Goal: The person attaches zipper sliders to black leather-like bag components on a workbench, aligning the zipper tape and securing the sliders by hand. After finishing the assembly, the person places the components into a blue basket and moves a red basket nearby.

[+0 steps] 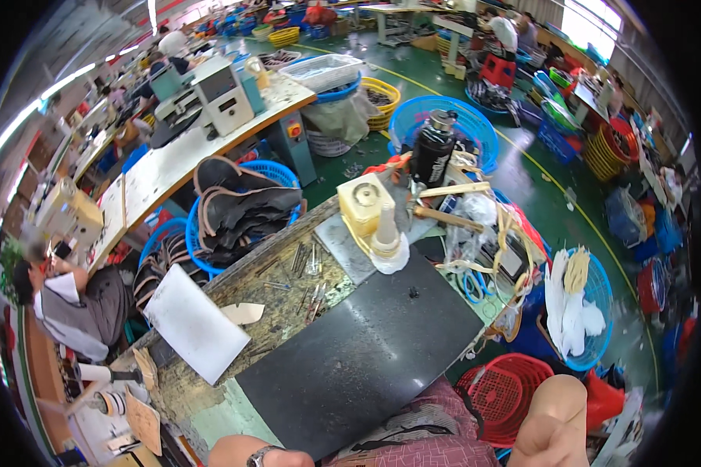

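My left hand (290, 459) shows only in part at the lower edge, by a wristwatch (266, 453). It is beside the near corner of a black board (366, 350) on the workbench; its fingers are cut off from view. Low on the right is my right hand (539, 437), near the red basket (514, 389) and away from the board, its fingers not readable. A white rectangular pad (196, 323) lies left of the board. Beyond the board stand a yellowish block-shaped container (364, 204) and a pale cone-shaped bottle (385, 237).
Thin metal tools (313, 261) lie on the worn bench (265, 268). A black bottle (432, 152), a hammer (448, 218) and blue-handled scissors (475, 286) crowd its far right. Blue baskets (276, 175) surround it, one holding dark cut pieces (241, 214). Another person (78, 303) sits at left.
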Demonstrator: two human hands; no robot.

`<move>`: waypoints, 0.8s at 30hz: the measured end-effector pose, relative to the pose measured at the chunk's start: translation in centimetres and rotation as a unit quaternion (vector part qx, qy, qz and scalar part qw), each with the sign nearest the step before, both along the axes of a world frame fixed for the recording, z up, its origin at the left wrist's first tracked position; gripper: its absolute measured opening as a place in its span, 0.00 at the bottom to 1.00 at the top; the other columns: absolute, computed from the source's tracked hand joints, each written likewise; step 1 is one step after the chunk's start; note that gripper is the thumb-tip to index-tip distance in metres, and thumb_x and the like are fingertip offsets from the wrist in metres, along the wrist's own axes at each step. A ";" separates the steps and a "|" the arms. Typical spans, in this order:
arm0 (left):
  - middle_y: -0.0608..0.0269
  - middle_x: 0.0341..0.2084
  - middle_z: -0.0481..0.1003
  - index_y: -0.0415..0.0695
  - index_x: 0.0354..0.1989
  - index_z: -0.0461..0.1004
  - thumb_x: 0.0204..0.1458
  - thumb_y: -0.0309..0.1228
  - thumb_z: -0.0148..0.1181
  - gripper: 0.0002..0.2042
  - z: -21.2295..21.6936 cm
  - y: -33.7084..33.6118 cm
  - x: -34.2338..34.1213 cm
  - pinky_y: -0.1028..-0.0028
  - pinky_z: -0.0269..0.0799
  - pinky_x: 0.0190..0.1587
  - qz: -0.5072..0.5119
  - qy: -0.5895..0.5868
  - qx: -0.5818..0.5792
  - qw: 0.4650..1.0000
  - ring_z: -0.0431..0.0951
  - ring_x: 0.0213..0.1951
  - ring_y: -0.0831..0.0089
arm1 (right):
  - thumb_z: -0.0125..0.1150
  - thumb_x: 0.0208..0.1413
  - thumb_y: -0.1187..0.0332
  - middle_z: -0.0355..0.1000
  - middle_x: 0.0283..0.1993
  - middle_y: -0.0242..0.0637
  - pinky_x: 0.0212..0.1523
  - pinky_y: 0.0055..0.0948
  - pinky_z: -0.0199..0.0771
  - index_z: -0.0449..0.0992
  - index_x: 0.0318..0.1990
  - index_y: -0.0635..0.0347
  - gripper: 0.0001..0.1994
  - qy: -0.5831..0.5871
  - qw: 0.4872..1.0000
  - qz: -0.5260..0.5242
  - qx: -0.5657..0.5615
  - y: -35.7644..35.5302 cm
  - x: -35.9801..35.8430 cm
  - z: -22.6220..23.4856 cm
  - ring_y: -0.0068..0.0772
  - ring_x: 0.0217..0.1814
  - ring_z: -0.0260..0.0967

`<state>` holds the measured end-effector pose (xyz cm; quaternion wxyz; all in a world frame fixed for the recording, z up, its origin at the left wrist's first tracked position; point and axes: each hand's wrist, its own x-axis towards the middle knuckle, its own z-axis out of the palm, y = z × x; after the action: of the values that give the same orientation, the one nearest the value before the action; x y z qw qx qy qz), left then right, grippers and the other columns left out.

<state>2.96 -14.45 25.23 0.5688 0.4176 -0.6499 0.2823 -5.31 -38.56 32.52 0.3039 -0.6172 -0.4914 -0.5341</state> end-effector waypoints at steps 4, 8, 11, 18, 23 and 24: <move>0.56 0.33 0.72 0.43 0.46 0.70 0.50 0.47 0.54 0.22 4.3 -7.2 -1.3 0.59 0.54 0.49 -0.482 -0.405 -0.315 0.710 0.65 0.45 0.60 | 0.51 0.48 0.63 0.63 0.25 0.33 0.22 0.24 0.62 0.66 0.32 0.49 0.05 0.128 0.991 -0.028 -0.019 -3.7 -3.1 0.5 0.29 0.22 0.60; 0.55 0.38 0.70 0.41 0.51 0.66 0.50 0.47 0.53 0.25 8.3 -7.0 -4.2 0.64 0.59 0.48 -0.479 -0.584 -0.341 0.560 0.67 0.44 0.65 | 0.48 0.56 0.63 0.59 0.28 0.30 0.28 0.26 0.66 0.62 0.38 0.60 0.10 -0.103 0.977 -0.139 0.124 -4.9 -3.9 -0.1 0.25 0.27 0.60; 0.52 0.46 0.69 0.39 0.53 0.63 0.51 0.46 0.50 0.27 10.2 -4.8 -3.7 0.65 0.61 0.50 -0.301 -0.748 -0.179 0.563 0.69 0.45 0.66 | 0.48 0.58 0.66 0.60 0.36 0.28 0.34 0.26 0.68 0.62 0.41 0.59 0.09 -0.212 0.970 -0.120 0.030 -6.9 -3.7 -1.2 0.23 0.33 0.62; 0.63 0.40 0.70 0.46 0.43 0.71 0.50 0.38 0.55 0.14 8.0 -7.6 -4.6 0.70 0.66 0.47 0.088 -0.275 -0.020 0.957 0.71 0.43 0.72 | 0.52 0.54 0.65 0.62 0.36 0.23 0.38 0.24 0.68 0.64 0.39 0.54 0.08 -0.207 0.977 -0.046 0.030 -10.6 -4.6 -2.2 0.19 0.36 0.62; 0.62 0.34 0.68 0.44 0.40 0.71 0.51 0.36 0.54 0.11 6.2 -9.3 -7.2 0.69 0.66 0.47 0.045 -0.126 0.007 0.991 0.68 0.44 0.70 | 0.55 0.51 0.64 0.61 0.31 0.21 0.39 0.25 0.67 0.65 0.36 0.51 0.08 -0.127 0.979 -0.132 0.084 -11.5 -9.0 -4.2 0.18 0.35 0.62; 0.62 0.35 0.69 0.43 0.39 0.71 0.51 0.35 0.54 0.11 5.9 -9.7 -7.4 0.69 0.66 0.47 0.002 -0.131 -0.010 0.991 0.69 0.44 0.70 | 0.55 0.51 0.63 0.61 0.31 0.21 0.39 0.25 0.67 0.65 0.36 0.52 0.08 -0.111 0.978 -0.155 0.085 -11.3 -10.1 -4.7 0.18 0.35 0.62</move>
<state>-4.44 -24.18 31.11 0.4824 0.3723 -0.7154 0.3418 -15.44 -49.88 27.84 0.2125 -0.5948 -0.3728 -0.6798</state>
